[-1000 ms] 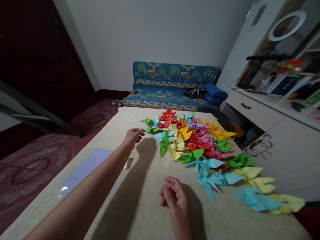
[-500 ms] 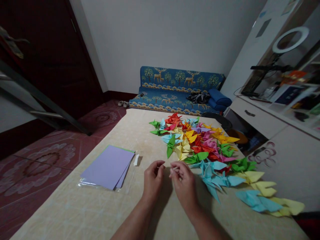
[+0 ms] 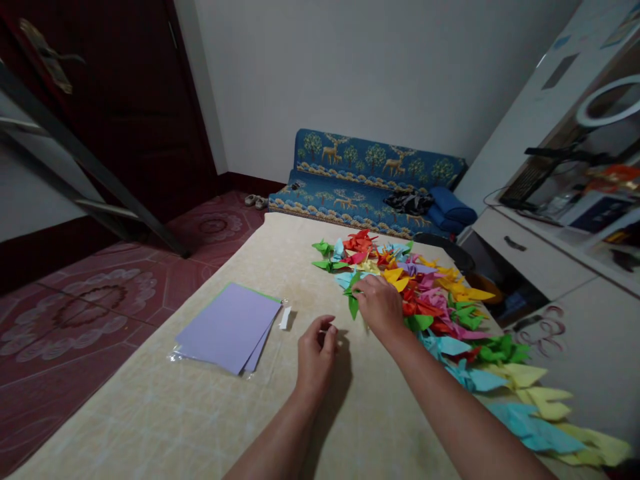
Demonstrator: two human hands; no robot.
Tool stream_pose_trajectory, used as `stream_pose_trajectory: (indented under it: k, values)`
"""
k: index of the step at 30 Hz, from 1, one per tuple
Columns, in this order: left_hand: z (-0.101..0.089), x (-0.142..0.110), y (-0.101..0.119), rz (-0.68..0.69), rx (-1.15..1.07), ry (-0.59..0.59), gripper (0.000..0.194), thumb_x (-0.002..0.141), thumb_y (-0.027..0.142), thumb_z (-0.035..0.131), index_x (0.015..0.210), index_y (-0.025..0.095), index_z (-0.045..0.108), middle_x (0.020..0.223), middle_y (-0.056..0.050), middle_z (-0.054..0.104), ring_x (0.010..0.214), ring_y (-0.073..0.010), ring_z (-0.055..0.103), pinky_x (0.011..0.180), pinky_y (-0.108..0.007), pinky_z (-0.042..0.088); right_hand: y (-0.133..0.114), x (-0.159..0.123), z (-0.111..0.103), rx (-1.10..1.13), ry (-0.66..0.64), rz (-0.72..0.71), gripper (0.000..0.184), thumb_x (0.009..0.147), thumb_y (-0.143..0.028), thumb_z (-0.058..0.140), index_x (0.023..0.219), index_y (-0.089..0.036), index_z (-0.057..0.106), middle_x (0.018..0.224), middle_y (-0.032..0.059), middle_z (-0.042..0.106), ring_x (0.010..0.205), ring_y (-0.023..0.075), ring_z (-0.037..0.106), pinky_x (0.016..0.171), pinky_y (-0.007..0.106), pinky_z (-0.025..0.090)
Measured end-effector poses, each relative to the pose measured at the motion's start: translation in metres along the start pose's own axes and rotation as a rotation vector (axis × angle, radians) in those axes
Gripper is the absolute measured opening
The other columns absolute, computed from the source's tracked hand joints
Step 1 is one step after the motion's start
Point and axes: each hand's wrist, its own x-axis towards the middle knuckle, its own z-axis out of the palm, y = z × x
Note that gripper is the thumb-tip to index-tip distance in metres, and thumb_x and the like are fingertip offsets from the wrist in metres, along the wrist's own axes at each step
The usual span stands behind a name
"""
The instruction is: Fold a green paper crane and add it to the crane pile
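My right hand [image 3: 380,305] reaches over the near left side of a pile of folded paper cranes, its fingertips closed at a green paper crane [image 3: 353,305]. The hand partly covers that crane and the pale yellow ones beneath. My left hand [image 3: 317,350] rests above the table in front of the pile, fingers loosely curled, thumb apart, with nothing visible in it. Around the right hand lie red, orange, pink and purple cranes, plus a light blue crane [image 3: 345,279]. Several blue and yellow cranes trail toward the near right, partly behind my right forearm.
Purple paper sheets [image 3: 230,327] lie on a clear plastic sleeve at the left of the cloth-covered table [image 3: 150,413], beside a small white strip [image 3: 285,318]. Beyond stands a blue patterned sofa [image 3: 350,187]. A white cabinet [image 3: 575,333] is at the right, a metal ladder [image 3: 105,167] at the left.
My right hand has left its place beside my left hand and moved forward to the green crane. My left hand stays nearly where it was. The view has turned slightly left.
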Motion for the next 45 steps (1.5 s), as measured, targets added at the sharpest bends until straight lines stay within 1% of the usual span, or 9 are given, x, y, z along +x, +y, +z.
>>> stream_pose_trajectory:
  k: [7,12,15,18,20,24,28,34,45]
  values:
    - [-0.002,0.003,0.007,-0.063,-0.264,0.042,0.051,0.084,0.047,0.061,0.126,0.021,0.048,0.109,-0.008,0.059,0.071,-0.0136,0.064,0.051,-0.023,0.052,0.004,-0.019,-0.019,0.361,0.09,-0.409,0.027,0.083,0.002,0.053,0.081,-0.02,0.07,0.091,0.0054,0.066,0.087,0.0174,0.061,0.076,0.027,0.048]
    - [-0.004,0.006,0.004,0.012,0.021,-0.069,0.03,0.078,0.041,0.067,0.091,0.014,0.066,0.076,-0.004,0.066,0.058,-0.0147,0.061,0.048,-0.022,0.046,-0.006,-0.05,-0.007,0.429,0.083,-0.639,0.028,0.082,0.003,0.047,0.081,-0.018,0.066,0.094,0.0093,0.069,0.089,0.0199,0.062,0.076,0.032,0.051]
    - [-0.004,0.008,0.001,0.005,0.085,-0.054,0.023,0.078,0.035,0.066,0.072,0.013,0.067,0.06,-0.002,0.063,0.052,-0.0143,0.057,0.049,-0.023,0.043,-0.006,-0.062,-0.002,0.482,0.195,-0.482,0.031,0.079,0.004,0.045,0.08,-0.019,0.066,0.101,0.0091,0.07,0.093,0.0196,0.064,0.079,0.033,0.051]
    - [-0.002,0.008,0.0,-0.008,0.117,-0.026,0.021,0.078,0.033,0.064,0.071,0.014,0.066,0.057,-0.002,0.063,0.049,-0.0141,0.055,0.049,-0.023,0.041,0.007,-0.052,-0.005,0.506,0.279,-0.12,0.027,0.079,-0.001,0.047,0.077,-0.02,0.066,0.099,0.0072,0.069,0.095,0.0184,0.065,0.084,0.031,0.051]
    - [-0.001,0.008,0.001,-0.011,0.137,-0.013,0.019,0.077,0.032,0.063,0.069,0.014,0.065,0.055,-0.002,0.062,0.049,-0.0143,0.054,0.05,-0.024,0.04,0.021,-0.032,-0.006,0.474,0.241,0.085,0.021,0.08,-0.006,0.05,0.078,-0.02,0.066,0.096,0.0063,0.069,0.095,0.0185,0.065,0.084,0.03,0.051]
    - [-0.001,0.006,0.002,-0.013,0.158,-0.002,0.019,0.078,0.031,0.062,0.069,0.015,0.064,0.054,-0.001,0.061,0.049,-0.0147,0.054,0.051,-0.024,0.04,0.048,0.016,0.005,0.413,0.134,0.232,0.017,0.076,-0.009,0.057,0.088,-0.017,0.067,0.092,0.0063,0.071,0.075,0.0172,0.067,0.071,0.029,0.052]
    - [-0.001,0.006,0.001,-0.011,0.153,-0.013,0.019,0.078,0.032,0.062,0.07,0.015,0.064,0.053,-0.001,0.06,0.048,-0.0143,0.053,0.05,-0.024,0.039,0.056,0.046,0.025,0.324,-0.052,0.295,0.019,0.068,-0.017,0.073,0.086,-0.016,0.068,0.08,0.0042,0.071,0.069,0.0176,0.066,0.066,0.027,0.049]
    - [0.0,0.007,-0.001,-0.015,0.131,-0.019,0.019,0.078,0.032,0.062,0.069,0.016,0.064,0.053,-0.001,0.06,0.048,-0.0145,0.054,0.049,-0.024,0.039,0.048,0.057,0.04,0.176,-0.242,0.327,0.022,0.057,-0.022,0.082,0.076,-0.02,0.07,0.08,0.0038,0.072,0.078,0.0208,0.067,0.066,0.027,0.045]
    - [0.0,0.009,-0.002,-0.027,0.089,0.002,0.018,0.079,0.032,0.063,0.069,0.017,0.063,0.055,-0.001,0.062,0.048,-0.0148,0.056,0.049,-0.024,0.041,0.031,0.066,0.036,0.225,-0.168,0.298,0.006,0.076,-0.02,0.066,0.073,-0.019,0.071,0.078,0.0053,0.073,0.078,0.0199,0.067,0.068,0.026,0.045]
